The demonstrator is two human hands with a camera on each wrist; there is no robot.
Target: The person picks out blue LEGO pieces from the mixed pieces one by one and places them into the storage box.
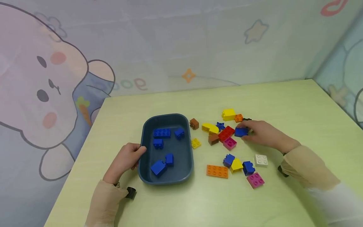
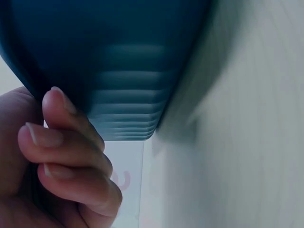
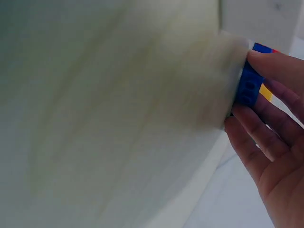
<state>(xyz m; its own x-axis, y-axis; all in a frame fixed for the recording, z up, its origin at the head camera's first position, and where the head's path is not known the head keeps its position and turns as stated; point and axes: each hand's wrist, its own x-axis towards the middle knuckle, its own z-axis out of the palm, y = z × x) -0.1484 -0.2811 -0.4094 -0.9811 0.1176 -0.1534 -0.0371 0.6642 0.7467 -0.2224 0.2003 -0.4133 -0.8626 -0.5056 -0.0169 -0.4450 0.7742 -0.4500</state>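
The right hand (image 1: 261, 134) has its thumb and fingers clamped on a blue block (image 1: 240, 132), just beside the red block (image 1: 226, 134); whether it touches the tabletop (image 1: 170, 205), I cannot tell. The left hand (image 1: 127, 157) grips the tub (image 1: 178, 164) at its left rim, thumb over the edge. Inside the tub lie five blue pieces (image 1: 162, 133). Nearer to the person are a white block (image 1: 261, 160) and an orange block (image 1: 217, 171), well apart.
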